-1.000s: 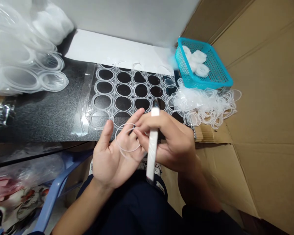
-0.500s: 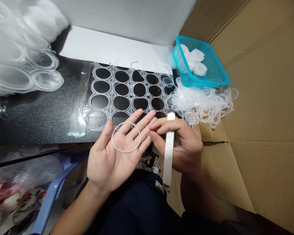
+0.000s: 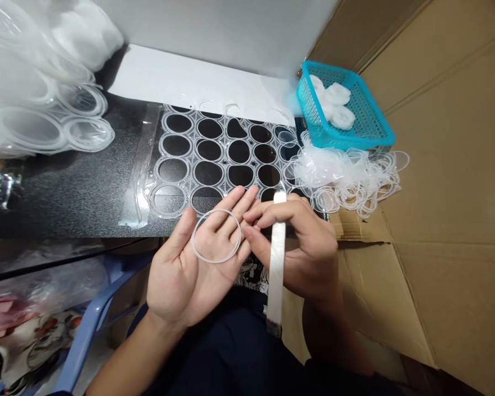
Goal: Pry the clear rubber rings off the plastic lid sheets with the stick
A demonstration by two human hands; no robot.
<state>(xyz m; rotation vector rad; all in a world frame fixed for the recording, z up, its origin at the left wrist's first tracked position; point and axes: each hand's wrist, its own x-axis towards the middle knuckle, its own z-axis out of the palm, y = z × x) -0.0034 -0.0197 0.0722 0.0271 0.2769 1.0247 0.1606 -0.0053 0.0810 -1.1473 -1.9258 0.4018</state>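
Right hand (image 3: 303,247), gripping a white stick (image 3: 277,264), has left the clear ring (image 3: 216,261); left hand (image 3: 190,275), mid-frame, spreads flat to cradle it.

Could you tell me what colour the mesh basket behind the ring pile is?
The basket is turquoise blue, seen best in the head view.

We note the right hand (image 3: 305,247) has let go of the clear ring (image 3: 215,261) it pinched a second ago. Ring now lies round and flat on the left hand (image 3: 190,269). White stick (image 3: 277,264) has swung right, clear of the palm.
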